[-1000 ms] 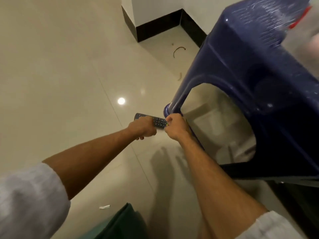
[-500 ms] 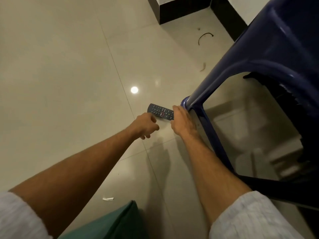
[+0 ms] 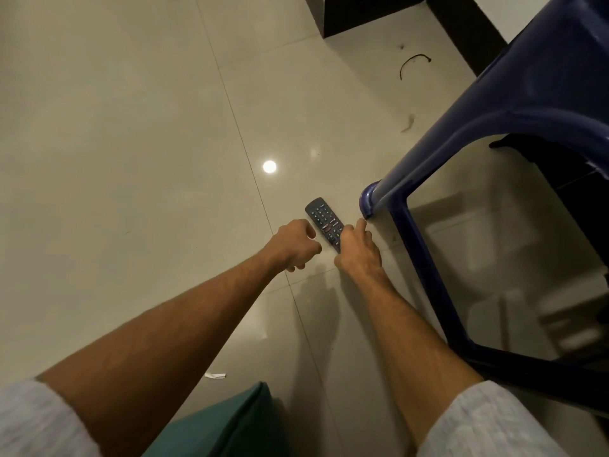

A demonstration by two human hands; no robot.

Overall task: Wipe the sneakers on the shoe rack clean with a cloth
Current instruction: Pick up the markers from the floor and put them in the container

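The remote (image 3: 321, 219) now lies on the floor (image 3: 131, 159) left of the blue stool (image 3: 527, 94); the left hand (image 3: 296, 245) has released it, loosely curled and empty, while the right hand (image 3: 357, 250) covers its near end, grip unclear. Sneakers and cloth unseen, so wiping seems unstarted

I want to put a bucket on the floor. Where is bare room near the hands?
Wide bare floor lies left of the remote and left hand. Crowded: right hand, remote and blue stool leg sit close together. A paper scrap lies near the green cushion.
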